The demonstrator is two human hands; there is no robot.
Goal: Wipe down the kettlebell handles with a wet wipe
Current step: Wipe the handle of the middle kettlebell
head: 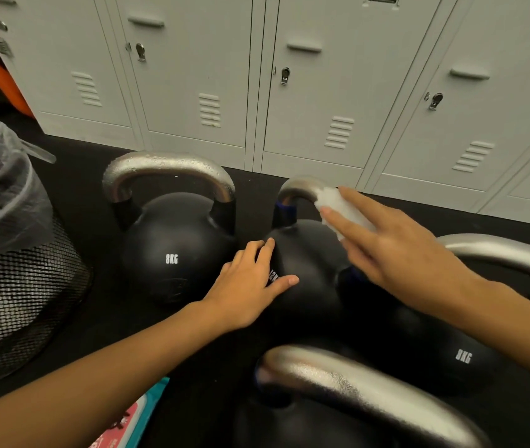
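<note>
Wipe (338,202) pressed on kettlebell handle (299,185); lined mesh bin (14,270) beside.

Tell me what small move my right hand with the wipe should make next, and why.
Probably slide the wet wipe leftward along the middle kettlebell's handle. The right hand holds it on the handle's right part, the left bend shows bare metal, and the left hand rests on the ball, steadying it.
</note>
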